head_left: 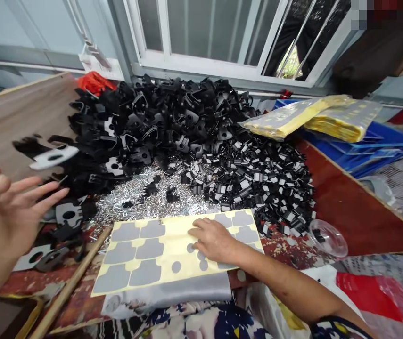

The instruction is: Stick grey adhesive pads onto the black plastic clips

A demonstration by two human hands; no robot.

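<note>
My right hand (213, 240) lies flat, fingers down, on a yellow backing sheet (173, 256) that carries several grey adhesive pads. It holds nothing I can see. My left hand (5, 212) hovers open at the left with fingers spread, empty, close to a few black metal brackets (69, 214) on the table. A light-coloured bracket (53, 157) appears blurred in the air just beyond its fingertips.
A large heap of black brackets (159, 122) fills the back of the red table (357, 212), with small black clips (272, 183) on the right and silver pins (141, 197) in the middle. Yellow sheet stacks (314, 117) rest on blue trays. A clear plastic cup (326, 238) sits right.
</note>
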